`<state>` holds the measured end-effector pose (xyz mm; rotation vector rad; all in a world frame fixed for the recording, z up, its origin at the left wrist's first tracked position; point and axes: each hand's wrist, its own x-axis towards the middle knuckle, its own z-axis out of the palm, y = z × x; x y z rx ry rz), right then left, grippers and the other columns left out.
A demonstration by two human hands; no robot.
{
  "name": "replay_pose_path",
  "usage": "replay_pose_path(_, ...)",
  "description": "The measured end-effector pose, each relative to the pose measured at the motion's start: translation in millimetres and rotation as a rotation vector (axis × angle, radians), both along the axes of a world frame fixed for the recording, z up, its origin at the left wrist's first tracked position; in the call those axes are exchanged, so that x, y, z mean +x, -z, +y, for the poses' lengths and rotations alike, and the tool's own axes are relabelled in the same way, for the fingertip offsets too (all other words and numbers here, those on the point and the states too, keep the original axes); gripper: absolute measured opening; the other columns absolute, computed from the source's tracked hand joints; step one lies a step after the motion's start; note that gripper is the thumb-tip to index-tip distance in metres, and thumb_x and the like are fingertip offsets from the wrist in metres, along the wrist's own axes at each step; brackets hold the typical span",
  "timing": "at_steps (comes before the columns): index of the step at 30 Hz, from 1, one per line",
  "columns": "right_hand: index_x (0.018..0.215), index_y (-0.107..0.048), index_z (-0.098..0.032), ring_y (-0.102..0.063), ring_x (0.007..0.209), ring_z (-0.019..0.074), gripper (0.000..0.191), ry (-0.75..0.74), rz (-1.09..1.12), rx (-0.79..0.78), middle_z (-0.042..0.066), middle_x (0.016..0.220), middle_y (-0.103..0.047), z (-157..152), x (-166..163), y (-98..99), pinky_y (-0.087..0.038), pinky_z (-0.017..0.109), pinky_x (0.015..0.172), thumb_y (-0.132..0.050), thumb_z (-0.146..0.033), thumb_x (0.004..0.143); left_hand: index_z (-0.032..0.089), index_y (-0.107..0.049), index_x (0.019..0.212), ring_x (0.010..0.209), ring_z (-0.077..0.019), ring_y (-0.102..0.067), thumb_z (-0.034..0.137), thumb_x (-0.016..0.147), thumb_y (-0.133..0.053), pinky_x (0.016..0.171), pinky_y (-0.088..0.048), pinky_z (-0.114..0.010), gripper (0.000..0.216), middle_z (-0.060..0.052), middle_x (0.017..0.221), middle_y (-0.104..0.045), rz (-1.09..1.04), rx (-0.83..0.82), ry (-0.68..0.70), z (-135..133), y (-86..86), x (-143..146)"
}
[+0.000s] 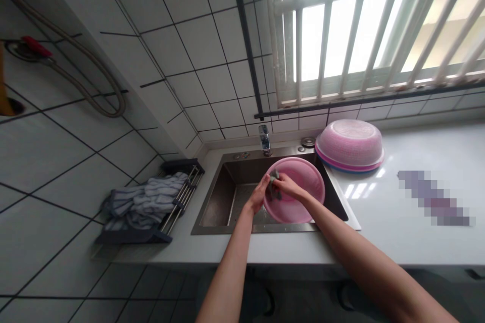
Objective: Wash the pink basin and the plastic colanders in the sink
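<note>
To wipe the round pink plastic basin (307, 181) well, it would likely help to steady its rim and work the crumpled grey-green cloth (273, 193) along it with short, firm strokes, keeping the basin over the rectangular stainless-steel sink (212, 207) just below the frame's centre. The right hand (285, 185) is closed narrowly, pinching the cloth; the left hand (257, 197) lies against the basin's left edge, though how far its fingers close cannot be told.
</note>
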<state>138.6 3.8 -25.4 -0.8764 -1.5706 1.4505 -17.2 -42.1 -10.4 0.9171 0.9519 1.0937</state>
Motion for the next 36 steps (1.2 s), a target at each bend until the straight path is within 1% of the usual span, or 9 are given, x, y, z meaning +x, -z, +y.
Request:
replay_pose_path(3, 0.07, -0.058, -0.023, -0.047, 0.057, 0.0161, 0.019, -0.227, -0.132, -0.025, 0.002, 0.063, -0.057, -5.7, -1.0, 0.1, -0.039, 0.031, 0.056, -0.062, -0.037, 0.082, 0.013, -0.069, 0.134, 0.09, -0.0277, -0.079, 0.07, 0.093, -0.066, 0.092, -0.063, -0.043, 0.07, -0.012, 0.095, -0.082, 0.036, -0.084, 0.024, -0.9, -0.3, -1.4)
replay_pose_path(5, 0.073, -0.057, -0.022, -0.047, 0.06, 0.016, 0.017, -0.127, -0.088, 0.022, 0.002, 0.066, -0.056, -6.5, -2.1, -1.6, -0.038, 0.03, 0.056, -0.059, -0.036, 0.082, 0.012, -0.069, 0.134, 0.093, -0.0277, -0.079, 0.068, 0.096, -0.064, 0.094, -0.062, -0.041, 0.068, -0.013, 0.097, -0.082, 0.01, -0.071, 0.016, -1.3, -3.0, -0.6)
replay_pose_path(8, 0.084, -0.057, -0.02, -0.049, 0.067, 0.0162, 0.017, 0.065, -0.012, 0.069, 0.001, 0.074, -0.059, -5.7, -2.4, -4.6, -0.04, 0.027, 0.059, -0.054, -0.037, 0.084, 0.013, -0.067, 0.139, 0.113, -0.0289, -0.075, 0.062, 0.099, -0.064, 0.107, -0.057, -0.041, 0.063, -0.016, 0.116, -0.081, -0.048, -0.028, 0.021, -2.0, -7.3, 1.1)
replay_pose_path(13, 0.072, -0.057, -0.02, -0.042, 0.059, 0.0149, 0.016, -0.182, -0.138, 0.002, 0.001, 0.062, -0.052, -10.0, -3.5, -5.7, -0.035, 0.029, 0.055, -0.058, -0.033, 0.081, 0.016, -0.066, 0.142, 0.128, -0.0312, -0.07, 0.063, 0.095, -0.069, 0.117, -0.05, -0.049, 0.067, -0.016, 0.13, -0.077, -0.022, -0.051, -0.011, -0.2, -3.7, -2.5)
replay_pose_path(18, 0.075, -0.058, -0.02, -0.044, 0.061, 0.0151, 0.023, -0.085, -0.096, 0.036, 0.002, 0.066, -0.054, -8.6, -5.5, -2.7, -0.036, 0.028, 0.054, -0.06, -0.04, 0.086, 0.017, -0.068, 0.141, 0.135, -0.0304, -0.065, 0.061, 0.094, -0.072, 0.122, -0.045, -0.046, 0.065, -0.015, 0.137, -0.074, -0.05, -0.023, -0.027, 3.0, 2.0, -4.7)
replay_pose_path(25, 0.072, -0.057, -0.018, -0.043, 0.058, 0.0112, 0.034, -0.096, -0.098, 0.019, 0.0, 0.066, -0.053, 0.0, -4.1, 4.5, -0.033, 0.022, 0.051, -0.066, -0.048, 0.085, 0.019, -0.069, 0.141, 0.139, -0.0309, -0.062, 0.061, 0.095, -0.07, 0.127, -0.038, -0.048, 0.062, -0.014, 0.142, -0.071, -0.014, 0.016, -0.019, 2.8, 2.5, -5.0)
replay_pose_path(30, 0.078, -0.06, -0.018, -0.049, 0.064, 0.0139, 0.03, 0.095, -0.039, 0.085, 0.002, 0.071, -0.059, 2.0, -2.8, 2.7, -0.039, 0.022, 0.055, -0.067, -0.047, 0.084, 0.02, -0.07, 0.14, 0.141, -0.0314, -0.06, 0.064, 0.092, -0.072, 0.128, -0.036, -0.048, 0.065, -0.014, 0.142, -0.071, -0.011, 0.03, -0.003, 2.3, 3.1, -5.1)
replay_pose_path(34, 0.075, -0.062, -0.017, -0.046, 0.059, 0.013, 0.026, -0.167, -0.119, 0.064, 0.001, 0.067, -0.058, -3.0, -6.4, 5.8, -0.039, 0.024, 0.054, -0.067, -0.042, 0.082, 0.017, -0.072, 0.136, 0.14, -0.0326, -0.061, 0.066, 0.091, -0.072, 0.127, -0.038, -0.05, 0.067, -0.016, 0.139, -0.073, 0.011, 0.016, -0.036, 1.8, 1.8, -7.2)
replay_pose_path(36, 0.073, -0.061, -0.017, -0.047, 0.059, 0.0132, 0.024, -0.174, -0.138, 0.089, 0.001, 0.066, -0.058, -3.5, -7.8, 5.9, -0.038, 0.024, 0.055, -0.065, -0.039, 0.08, 0.016, -0.073, 0.135, 0.139, -0.0327, -0.062, 0.065, 0.091, -0.074, 0.126, -0.038, -0.05, 0.065, -0.016, 0.138, -0.073, 0.019, 0.026, -0.048, 1.6, 0.2, -7.1)
